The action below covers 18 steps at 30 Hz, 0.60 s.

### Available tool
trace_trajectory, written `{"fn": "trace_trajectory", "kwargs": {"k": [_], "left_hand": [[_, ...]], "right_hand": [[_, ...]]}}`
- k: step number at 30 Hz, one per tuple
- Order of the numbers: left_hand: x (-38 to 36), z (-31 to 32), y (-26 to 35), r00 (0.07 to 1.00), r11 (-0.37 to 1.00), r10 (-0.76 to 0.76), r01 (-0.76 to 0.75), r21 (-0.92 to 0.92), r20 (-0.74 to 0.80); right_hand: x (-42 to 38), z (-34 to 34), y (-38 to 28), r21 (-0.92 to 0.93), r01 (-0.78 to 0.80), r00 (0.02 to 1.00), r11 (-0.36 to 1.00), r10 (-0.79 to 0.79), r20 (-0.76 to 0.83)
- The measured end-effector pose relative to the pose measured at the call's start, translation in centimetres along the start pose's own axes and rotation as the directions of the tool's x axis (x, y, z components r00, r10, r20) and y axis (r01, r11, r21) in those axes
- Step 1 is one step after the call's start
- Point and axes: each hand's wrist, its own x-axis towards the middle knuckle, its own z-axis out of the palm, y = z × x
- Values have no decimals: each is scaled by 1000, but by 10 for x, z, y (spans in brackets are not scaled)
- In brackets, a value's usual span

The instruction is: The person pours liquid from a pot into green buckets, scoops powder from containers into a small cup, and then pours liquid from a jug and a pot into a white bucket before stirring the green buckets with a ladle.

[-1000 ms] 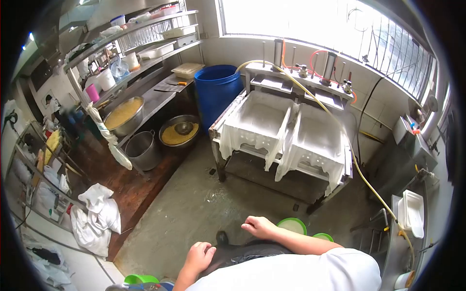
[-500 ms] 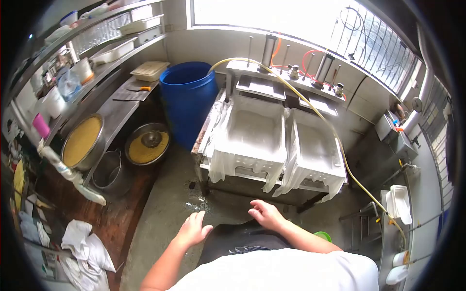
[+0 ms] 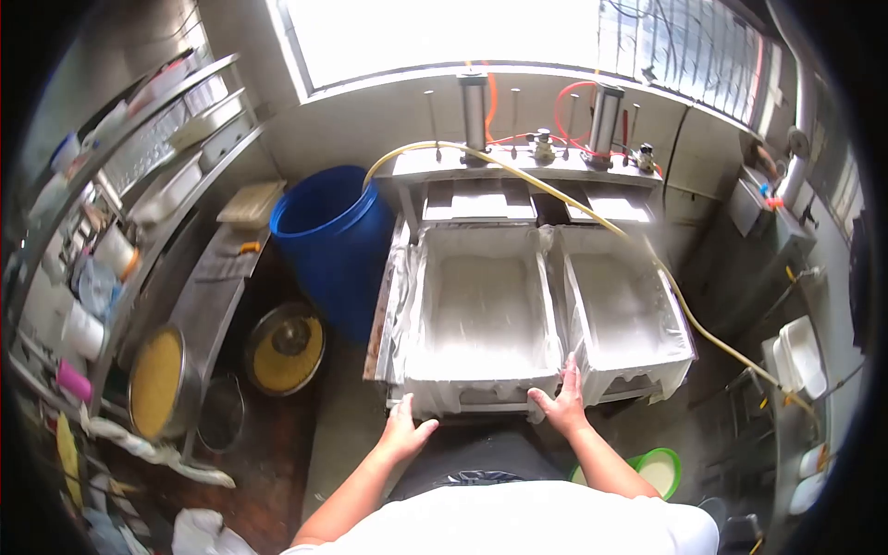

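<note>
My left hand point(image 3: 405, 433) is at the front left corner of a cloth-lined white tub point(image 3: 481, 377), thumb apart from the fingers. At its front right corner is my right hand point(image 3: 564, 403), fingers pointing up and thumb spread, fingertips right at the cloth between the two tubs. Neither hand is wrapped round anything. A second cloth-lined tub point(image 3: 638, 372) stands close on the right. White cloth point(image 3: 400, 310) hangs over the rims, and the floor of both tubs looks pale and wet. Steam or glare blurs the right tub's far side.
Behind the tubs rises a press frame point(image 3: 527, 169) with upright cylinders point(image 3: 473, 116). A yellow hose point(image 3: 573, 202) runs from the blue barrel point(image 3: 333, 250) across it. Bowls of yellow material point(image 3: 159, 384) stand left. A green-rimmed bucket point(image 3: 673, 474) sits low right, near my right forearm.
I have come closer to the tubs. Both hands have moved forward to the left tub's front corners, the right one now reaching the gap between the tubs.
</note>
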Motion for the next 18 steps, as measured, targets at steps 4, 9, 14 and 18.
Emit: {"fn": "trace_trajectory", "kwargs": {"k": [4, 9, 14, 18], "left_hand": [[61, -1, -44, 953, 949, -302, 300, -100, -9], [85, 23, -48, 922, 932, -363, 362, 35, 131], [82, -20, -38, 913, 930, -276, 332, -154, 301], [83, -97, -32, 718, 940, -319, 326, 106, 619]], "right_hand": [[29, 12, 16, 171, -129, 992, 977, 124, 38], [41, 6, 23, 96, -255, 960, 962, 240, 142], [42, -4, 20, 24, -220, 963, 975, 214, 164], [37, -33, -12, -1, -344, 935, 939, 343, 86]]}}
